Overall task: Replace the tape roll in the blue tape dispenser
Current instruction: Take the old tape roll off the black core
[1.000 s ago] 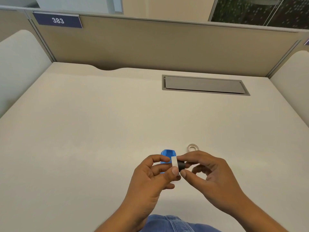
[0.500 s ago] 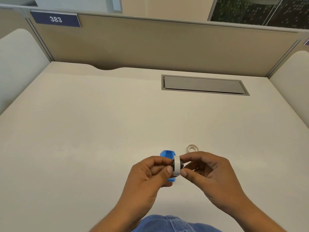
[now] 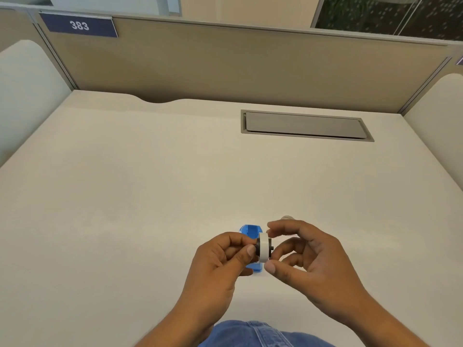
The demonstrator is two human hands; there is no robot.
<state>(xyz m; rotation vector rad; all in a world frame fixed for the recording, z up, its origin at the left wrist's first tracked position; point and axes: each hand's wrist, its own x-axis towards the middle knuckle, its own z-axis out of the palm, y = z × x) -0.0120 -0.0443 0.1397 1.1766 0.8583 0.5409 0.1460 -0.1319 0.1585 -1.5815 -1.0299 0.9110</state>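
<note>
Held just above the counter [image 3: 125,196], close to the body: a white roll [image 3: 263,247] on edge, seated on a black hub [image 3: 270,247] whose stub pokes out to the right. Left hand [image 3: 220,264] closed in a pinch on the roll's left side, thumb tip pressed near the rim. Right hand [image 3: 308,261] half curled beside it, thumb under the roll's right edge, forefinger arched above and seemingly clear; whether truly gripping or only steadying, impossible to tell. Blue dispenser [image 3: 251,231] resting on the counter directly behind and below the roll, partly hidden by both hands. Just past the right fingers, a pale sliver [image 3: 287,217], probably the spent core, too hidden to be sure. Likely step: seating the roll on the hub before dropping the pair into the dispenser. Risks from here: hub pressed in crooked or only part way, then jamming in the dispenser's slots or popping free; roll loaded the wrong way round, leaving the tape feeding away from the cutter; a light pinch slipping, sending the roll off along the smooth counter; loose end sticking to a fingertip and peeling off unwanted tape.
</note>
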